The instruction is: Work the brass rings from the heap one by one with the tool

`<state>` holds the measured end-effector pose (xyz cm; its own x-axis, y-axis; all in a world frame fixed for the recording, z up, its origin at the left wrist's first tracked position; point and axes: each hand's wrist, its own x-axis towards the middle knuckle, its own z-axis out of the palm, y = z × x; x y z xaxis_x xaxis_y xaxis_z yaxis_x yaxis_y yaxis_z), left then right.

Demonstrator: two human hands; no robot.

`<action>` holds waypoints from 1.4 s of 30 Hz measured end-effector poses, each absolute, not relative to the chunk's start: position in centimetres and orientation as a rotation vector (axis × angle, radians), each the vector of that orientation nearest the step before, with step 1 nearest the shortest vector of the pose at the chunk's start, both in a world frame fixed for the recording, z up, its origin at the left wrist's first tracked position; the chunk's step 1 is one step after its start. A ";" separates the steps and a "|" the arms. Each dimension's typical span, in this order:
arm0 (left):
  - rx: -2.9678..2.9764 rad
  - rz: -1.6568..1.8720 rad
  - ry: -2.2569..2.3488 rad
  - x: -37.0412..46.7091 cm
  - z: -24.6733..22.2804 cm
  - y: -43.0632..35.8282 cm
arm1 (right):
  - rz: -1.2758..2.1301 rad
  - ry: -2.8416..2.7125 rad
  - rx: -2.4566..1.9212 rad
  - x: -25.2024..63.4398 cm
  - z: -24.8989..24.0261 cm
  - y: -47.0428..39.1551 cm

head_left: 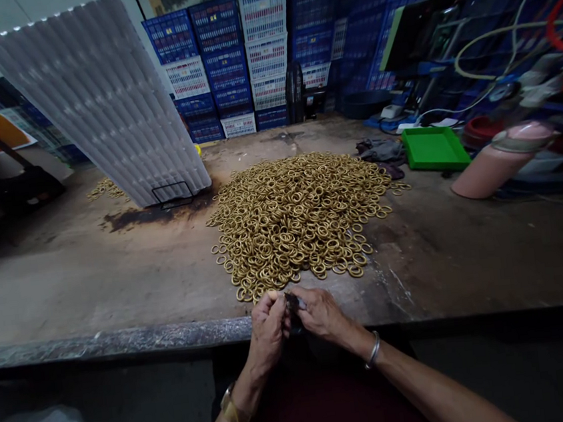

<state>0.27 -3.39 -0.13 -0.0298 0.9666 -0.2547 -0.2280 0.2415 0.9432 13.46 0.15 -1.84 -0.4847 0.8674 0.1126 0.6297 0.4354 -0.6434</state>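
At the table's front edge my left hand (pixel 269 323) and my right hand (pixel 319 311) meet, fingers closed and pinched together. Between the fingertips shows a small dark piece (pixel 292 302), blackish with a greyish part; its kind is not clear. My right hand grips it. My left fingers press close against it, and whatever they pinch is hidden. Just beyond the hands spreads a large heap of brass-coloured rings (pixel 297 216), some lying loose along its near edge.
A ribbed whitish panel (pixel 99 102) leans in a black wire stand (pixel 172 194) on the worn table (pixel 92 278). On the right are a green tray (pixel 434 148), a dark rag (pixel 380 150) and a pink cylinder (pixel 500 161). Blue and white crates (pixel 268 54) stand stacked behind.
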 end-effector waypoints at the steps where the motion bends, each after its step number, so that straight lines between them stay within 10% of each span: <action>1: 0.840 1.163 1.194 0.2 -0.2 -3.4 | 0.749 -2.280 -1.267 13.4 -1.7 0.2; 28: 0.233 1.180 0.722 -2.1 -0.4 -4.1 | 0.362 -2.237 -1.506 11.4 -2.3 3.7; 42: 0.690 1.320 1.147 -0.7 -0.8 -3.5 | 1.530 -1.232 -1.295 13.1 -1.6 2.2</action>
